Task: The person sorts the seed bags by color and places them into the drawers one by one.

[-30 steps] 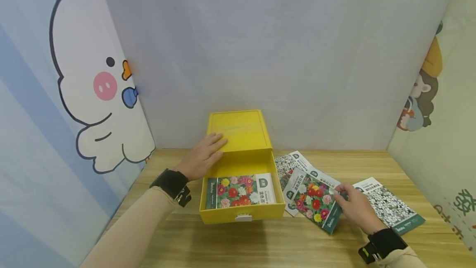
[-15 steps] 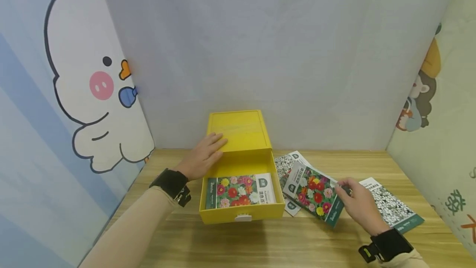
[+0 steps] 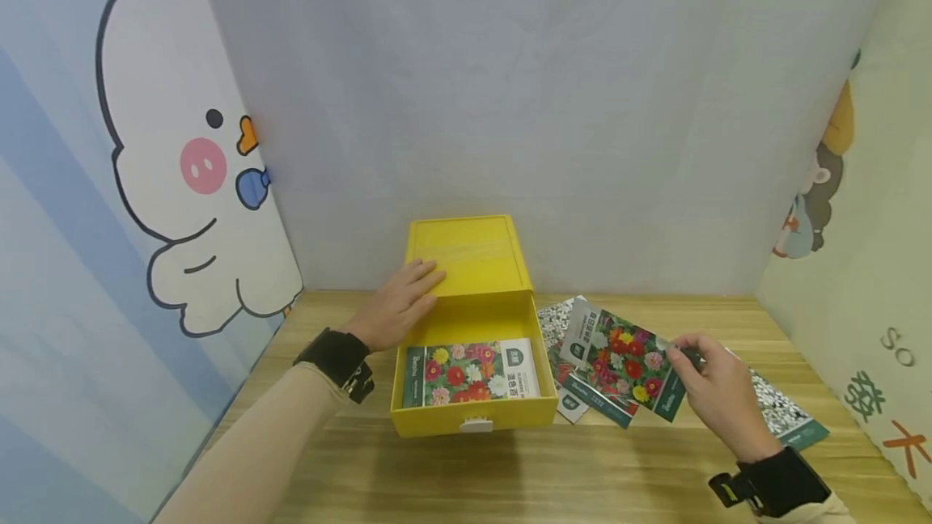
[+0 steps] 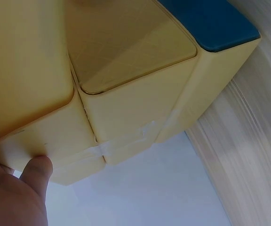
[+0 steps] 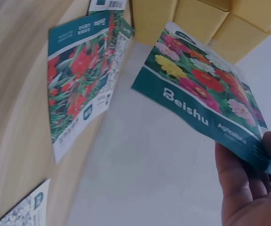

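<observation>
A: What did the right hand do?
B: Pinched the flower packet between thumb and fingers by its green end, right of centre, lower half of the head frame
A: And the left hand?
B: Rested on top of the yellow box, mid-frame, fingers loosely extended
A: Around them?
B: Drawer was pulled out at lower centre, second packet lying inside; a red-flower packet and a white-flower packet were on the table, lower right
</observation>
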A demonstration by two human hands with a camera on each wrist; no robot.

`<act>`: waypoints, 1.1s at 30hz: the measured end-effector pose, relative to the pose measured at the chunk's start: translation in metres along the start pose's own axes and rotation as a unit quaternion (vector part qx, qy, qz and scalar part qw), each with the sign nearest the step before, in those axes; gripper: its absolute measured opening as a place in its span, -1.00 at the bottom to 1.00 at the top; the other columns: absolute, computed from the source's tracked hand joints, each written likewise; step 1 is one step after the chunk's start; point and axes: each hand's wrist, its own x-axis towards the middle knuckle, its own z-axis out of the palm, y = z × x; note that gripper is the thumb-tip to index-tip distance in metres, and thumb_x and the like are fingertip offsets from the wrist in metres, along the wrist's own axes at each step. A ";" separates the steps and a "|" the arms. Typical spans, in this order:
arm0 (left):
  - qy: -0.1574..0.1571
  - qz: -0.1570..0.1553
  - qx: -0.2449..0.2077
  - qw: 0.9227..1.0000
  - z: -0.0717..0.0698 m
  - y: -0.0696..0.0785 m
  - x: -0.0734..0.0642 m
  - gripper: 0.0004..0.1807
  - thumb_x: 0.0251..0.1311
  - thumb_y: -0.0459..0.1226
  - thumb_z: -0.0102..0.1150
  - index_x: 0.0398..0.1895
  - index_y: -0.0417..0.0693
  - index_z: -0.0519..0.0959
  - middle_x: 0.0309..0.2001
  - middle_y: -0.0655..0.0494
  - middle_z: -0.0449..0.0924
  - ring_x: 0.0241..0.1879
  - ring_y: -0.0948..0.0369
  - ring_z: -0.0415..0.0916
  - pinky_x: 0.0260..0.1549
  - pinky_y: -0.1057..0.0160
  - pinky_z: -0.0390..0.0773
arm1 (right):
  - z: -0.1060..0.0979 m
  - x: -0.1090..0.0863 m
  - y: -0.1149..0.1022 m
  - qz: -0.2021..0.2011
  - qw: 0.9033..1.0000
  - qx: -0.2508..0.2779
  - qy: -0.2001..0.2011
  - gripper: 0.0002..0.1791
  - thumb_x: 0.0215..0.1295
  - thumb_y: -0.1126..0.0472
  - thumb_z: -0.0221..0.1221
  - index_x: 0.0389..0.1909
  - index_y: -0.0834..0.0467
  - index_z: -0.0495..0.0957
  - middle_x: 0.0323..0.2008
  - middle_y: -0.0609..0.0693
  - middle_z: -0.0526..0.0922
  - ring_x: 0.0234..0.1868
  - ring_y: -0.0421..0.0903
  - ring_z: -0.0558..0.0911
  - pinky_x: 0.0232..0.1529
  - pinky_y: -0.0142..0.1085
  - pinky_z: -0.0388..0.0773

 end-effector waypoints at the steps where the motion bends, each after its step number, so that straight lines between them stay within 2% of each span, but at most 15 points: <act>1: 0.000 0.000 0.001 1.000 0.000 0.000 0.000 -0.47 0.52 -0.15 -0.23 0.45 -0.15 0.19 0.48 -0.14 0.02 0.48 -0.10 -0.18 0.40 -0.14 -0.12 | -0.002 0.000 -0.002 -0.003 1.000 0.001 0.004 -0.76 0.46 0.09 0.05 -0.16 0.20 0.51 -0.74 -0.10 0.29 -0.80 -0.25 0.15 -0.81 -0.37 0.15; 15: -0.003 0.002 0.001 1.000 -0.002 -0.002 -0.001 -0.48 0.52 -0.16 -0.24 0.45 -0.17 0.19 0.47 -0.17 0.02 0.47 -0.11 -0.18 0.40 -0.13 -0.12 | -0.030 0.003 -0.031 -0.034 0.998 0.043 0.025 -0.82 0.44 0.16 0.08 -0.11 0.20 0.50 -0.75 -0.09 0.31 -0.81 -0.24 0.13 -0.83 -0.36 0.12; 20: -0.002 0.005 0.005 1.000 -0.003 -0.001 -0.001 -0.47 0.52 -0.16 -0.23 0.45 -0.18 0.19 0.47 -0.18 0.03 0.47 -0.12 -0.17 0.39 -0.15 -0.11 | -0.038 0.005 -0.039 -0.055 0.996 0.050 0.045 -0.86 0.41 0.23 0.11 -0.14 0.22 0.51 -0.74 -0.10 0.34 -0.81 -0.23 0.14 -0.81 -0.35 0.10; 23: -0.001 0.005 0.006 1.000 -0.003 -0.002 -0.002 -0.47 0.52 -0.16 -0.22 0.45 -0.19 0.19 0.47 -0.19 0.03 0.47 -0.12 -0.17 0.39 -0.15 -0.10 | -0.041 0.008 -0.044 -0.067 0.994 0.063 0.055 -0.88 0.38 0.28 0.13 -0.17 0.25 0.52 -0.64 -0.08 0.42 -0.78 -0.24 0.16 -0.78 -0.34 0.12; 28: -0.002 0.005 0.007 1.000 -0.002 -0.003 -0.002 -0.47 0.52 -0.16 -0.22 0.45 -0.18 0.19 0.47 -0.18 0.02 0.47 -0.12 -0.17 0.39 -0.15 -0.10 | -0.048 0.010 -0.050 -0.074 0.992 0.080 0.059 -0.89 0.38 0.32 0.12 -0.16 0.27 0.51 -0.46 -0.09 0.44 -0.74 -0.22 0.17 -0.74 -0.33 0.13; 33: -0.002 0.004 0.005 1.000 -0.003 -0.004 -0.003 -0.48 0.52 -0.15 -0.23 0.45 -0.16 0.19 0.47 -0.16 0.02 0.47 -0.10 -0.18 0.40 -0.14 -0.11 | -0.055 0.011 -0.055 -0.067 0.993 0.078 0.056 -0.89 0.40 0.29 0.11 -0.13 0.23 0.50 -0.63 -0.10 0.31 -0.74 -0.19 0.13 -0.72 -0.31 0.11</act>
